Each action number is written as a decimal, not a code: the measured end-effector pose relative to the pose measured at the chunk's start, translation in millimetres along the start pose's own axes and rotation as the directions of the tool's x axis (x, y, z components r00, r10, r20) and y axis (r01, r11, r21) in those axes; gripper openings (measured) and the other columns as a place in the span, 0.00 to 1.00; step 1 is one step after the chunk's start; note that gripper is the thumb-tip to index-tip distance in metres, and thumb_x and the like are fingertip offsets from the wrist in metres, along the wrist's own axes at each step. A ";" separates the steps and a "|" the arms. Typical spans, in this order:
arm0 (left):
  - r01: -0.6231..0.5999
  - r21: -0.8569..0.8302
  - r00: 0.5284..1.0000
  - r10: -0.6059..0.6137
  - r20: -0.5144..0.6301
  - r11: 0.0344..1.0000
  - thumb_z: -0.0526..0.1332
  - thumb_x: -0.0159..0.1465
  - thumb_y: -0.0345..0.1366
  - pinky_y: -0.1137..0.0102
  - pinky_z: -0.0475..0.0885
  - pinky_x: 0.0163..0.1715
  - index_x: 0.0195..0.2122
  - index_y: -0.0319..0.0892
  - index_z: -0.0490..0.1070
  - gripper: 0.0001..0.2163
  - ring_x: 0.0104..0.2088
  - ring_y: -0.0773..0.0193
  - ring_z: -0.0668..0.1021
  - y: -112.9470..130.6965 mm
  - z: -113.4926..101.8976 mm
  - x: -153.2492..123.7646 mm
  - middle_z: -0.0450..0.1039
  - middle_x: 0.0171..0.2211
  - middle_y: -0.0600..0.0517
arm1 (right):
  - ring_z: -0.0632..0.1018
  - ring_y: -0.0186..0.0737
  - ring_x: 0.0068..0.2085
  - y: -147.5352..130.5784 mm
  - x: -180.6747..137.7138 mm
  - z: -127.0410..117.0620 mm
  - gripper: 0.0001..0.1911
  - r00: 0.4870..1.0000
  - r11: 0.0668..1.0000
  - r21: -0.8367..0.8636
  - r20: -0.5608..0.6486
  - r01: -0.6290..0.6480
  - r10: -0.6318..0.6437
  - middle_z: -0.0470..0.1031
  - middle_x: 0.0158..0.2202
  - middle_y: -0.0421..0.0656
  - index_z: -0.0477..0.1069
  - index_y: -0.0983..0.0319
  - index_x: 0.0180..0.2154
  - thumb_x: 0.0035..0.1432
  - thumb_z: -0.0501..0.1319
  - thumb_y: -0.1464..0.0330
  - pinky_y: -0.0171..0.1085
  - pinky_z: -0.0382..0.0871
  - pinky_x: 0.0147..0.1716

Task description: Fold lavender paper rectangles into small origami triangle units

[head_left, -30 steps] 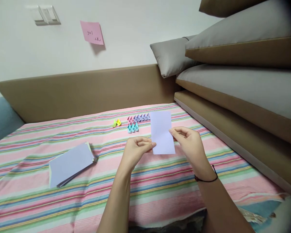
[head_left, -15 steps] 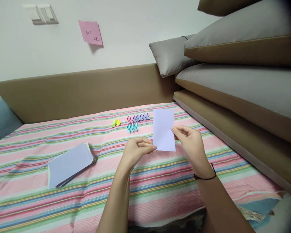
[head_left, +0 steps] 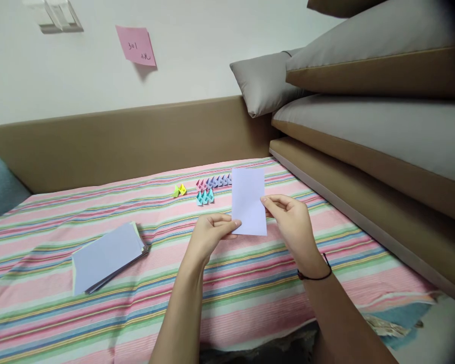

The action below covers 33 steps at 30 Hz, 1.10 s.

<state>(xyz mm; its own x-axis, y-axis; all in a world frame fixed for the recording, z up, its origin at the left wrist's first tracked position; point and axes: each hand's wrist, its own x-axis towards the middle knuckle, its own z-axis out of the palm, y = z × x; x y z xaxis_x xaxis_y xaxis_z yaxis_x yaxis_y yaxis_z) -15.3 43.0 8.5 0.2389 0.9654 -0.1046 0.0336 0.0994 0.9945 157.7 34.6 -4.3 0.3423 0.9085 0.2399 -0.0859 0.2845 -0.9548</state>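
I hold a pale lilac sheet of paper upright above the striped cloth. My left hand pinches its lower left corner. My right hand, with a black band on the wrist, pinches its right edge near the middle. Just behind the sheet lie small folded paper pieces: a purple and pink row, three teal ones and a yellow-green pair.
A stack of coloured paper sheets lies on the pink striped cloth to the left. A brown padded backrest runs behind. Stacked cushions fill the right side. A pink note sticks on the wall.
The sheet has shifted slightly left and my hands have followed it. My left fingers now sit on its lower left corner. The view has tilted a little upward.
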 end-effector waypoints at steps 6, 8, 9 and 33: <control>-0.011 0.018 1.000 0.011 -0.004 1.000 0.72 0.45 0.40 0.73 0.75 0.32 0.24 0.37 0.78 0.11 0.30 0.65 0.78 2.1 -1.2 0.0 0.78 0.28 0.49 | 0.78 0.42 0.31 0.7 1.6 -1.5 0.16 1.000 1.000 -0.011 0.023 -0.014 0.014 0.79 0.32 0.47 0.77 0.64 0.32 0.47 0.67 0.57 0.39 0.74 0.32; -0.015 0.018 1.000 0.015 -0.009 1.000 0.72 0.45 0.40 0.73 0.74 0.31 0.23 0.37 0.78 0.11 0.29 0.66 0.77 2.1 -1.9 0.1 0.77 0.27 0.50 | 0.78 0.41 0.31 0.5 1.9 -1.7 0.16 1.000 1.000 -0.012 0.026 -0.014 0.015 0.79 0.31 0.46 0.77 0.64 0.32 0.48 0.67 0.57 0.39 0.74 0.32; -0.013 0.017 1.000 0.014 -0.012 1.000 0.72 0.44 0.40 0.73 0.74 0.31 0.23 0.37 0.78 0.11 0.28 0.66 0.77 2.1 -2.2 0.0 0.77 0.26 0.50 | 0.77 0.41 0.30 0.3 1.9 -1.8 0.16 1.000 1.000 -0.014 0.027 -0.014 0.014 0.79 0.31 0.46 0.77 0.64 0.32 0.48 0.67 0.57 0.39 0.74 0.31; -0.006 0.021 0.998 0.008 -0.067 1.000 0.74 0.41 0.38 0.73 0.71 0.28 0.22 0.37 0.77 0.12 0.25 0.68 0.75 2.4 -3.5 0.6 0.76 0.24 0.51 | 0.78 0.40 0.31 -2.0 1.1 -2.7 0.14 0.992 1.000 -0.002 0.123 -0.029 0.029 0.79 0.30 0.45 0.76 0.64 0.29 0.47 0.68 0.58 0.38 0.74 0.32</control>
<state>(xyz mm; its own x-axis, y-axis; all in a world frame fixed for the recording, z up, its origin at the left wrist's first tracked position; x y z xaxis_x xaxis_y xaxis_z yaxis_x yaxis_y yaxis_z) -18.5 44.6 10.9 0.1739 0.9801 -0.0960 0.0524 0.0882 0.9947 160.8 34.2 -2.7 0.2216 0.9471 0.2321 -0.0935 0.2576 -0.9617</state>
